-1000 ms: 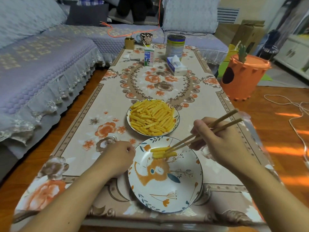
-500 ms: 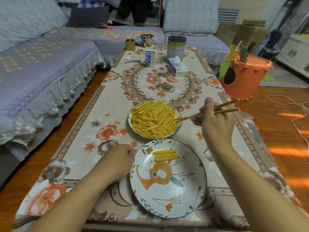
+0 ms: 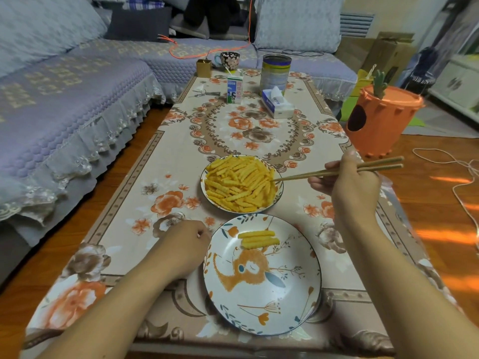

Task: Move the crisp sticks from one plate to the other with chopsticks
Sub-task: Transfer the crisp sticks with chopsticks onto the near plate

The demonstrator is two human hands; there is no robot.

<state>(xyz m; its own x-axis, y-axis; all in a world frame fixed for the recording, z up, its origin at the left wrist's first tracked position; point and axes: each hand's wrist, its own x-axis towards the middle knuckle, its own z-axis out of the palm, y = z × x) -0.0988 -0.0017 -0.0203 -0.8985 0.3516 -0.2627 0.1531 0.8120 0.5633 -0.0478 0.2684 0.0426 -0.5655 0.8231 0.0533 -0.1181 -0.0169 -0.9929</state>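
Crisp sticks [image 3: 239, 187] lay heaped on the far plate [image 3: 279, 193], the landmark for everything else on the desk [image 3: 160, 174]. Your right hand [image 3: 352, 185] hung just right of that plate, fingers curled round the chopsticks [image 3: 337, 171], whose tips reached over the plate's right rim to the edge of the heap. From this angle you could not tell whether the tips already pinched a stick or only touched the pile. Directly nearer you than the far plate sat the near plate [image 3: 298, 301], painted with an orange animal, and three moved sticks [image 3: 258, 239] lay side by side on its far part. Your left hand [image 3: 185, 248] rested on the desk nearer you and to the left of the far plate, just beside the near plate's left rim, its fingers curled in a loose fist that held nothing visible. Beyond the far plate stood a tissue box [image 3: 277, 104], a milk carton [image 3: 235, 89], a tall tin [image 3: 275, 74] and a patterned mug [image 3: 230, 60]. Well to the right of the far plate, on the floor, stood an orange bin [image 3: 381, 120].
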